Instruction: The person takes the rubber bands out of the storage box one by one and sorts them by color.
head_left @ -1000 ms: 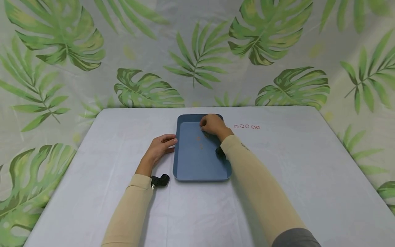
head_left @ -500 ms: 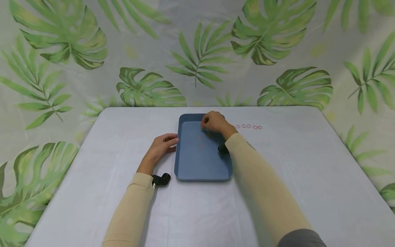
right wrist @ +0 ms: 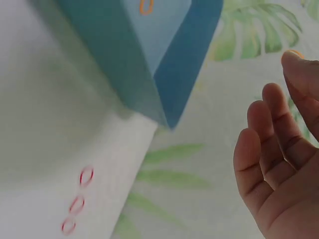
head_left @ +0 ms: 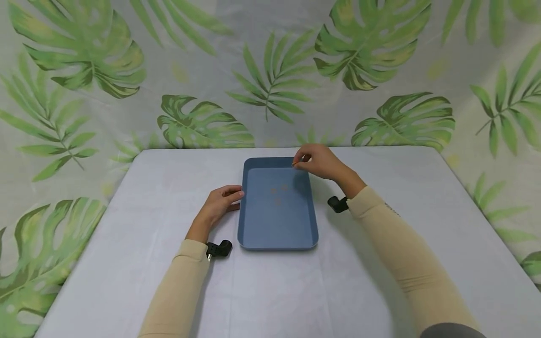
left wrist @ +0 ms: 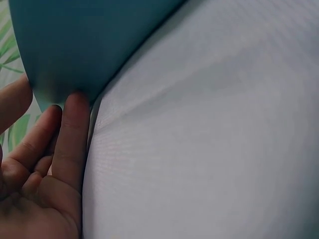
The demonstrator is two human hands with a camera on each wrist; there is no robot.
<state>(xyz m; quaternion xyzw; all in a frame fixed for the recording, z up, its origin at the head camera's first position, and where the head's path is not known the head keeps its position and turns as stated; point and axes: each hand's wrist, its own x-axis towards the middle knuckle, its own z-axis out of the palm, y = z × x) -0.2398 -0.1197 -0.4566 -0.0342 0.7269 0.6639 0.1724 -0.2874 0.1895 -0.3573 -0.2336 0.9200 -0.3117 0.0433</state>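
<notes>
A blue rectangular tray (head_left: 274, 230) lies on the white table, with three small orange rubber bands (head_left: 277, 203) on its floor. My left hand (head_left: 220, 202) is at the tray's left side, its fingertips against the outer wall, as the left wrist view also shows. Over the tray's back right corner, my right hand (head_left: 319, 162) pinches an orange rubber band (head_left: 294, 164) between thumb and index finger. In the right wrist view that band is a sliver of orange (right wrist: 297, 52) behind the thumb, while the other fingers are loosely bent.
Red rubber bands (right wrist: 86, 176) lie in a row on the table beyond the tray's right side; in the head view my right hand and arm hide them. A leaf-patterned cloth (head_left: 270, 84) hangs behind the table's back edge (head_left: 190, 149).
My right hand has risen and moved right from inside the tray's back part to its right rim, carrying the orange band. The left hand and the tray stay put.
</notes>
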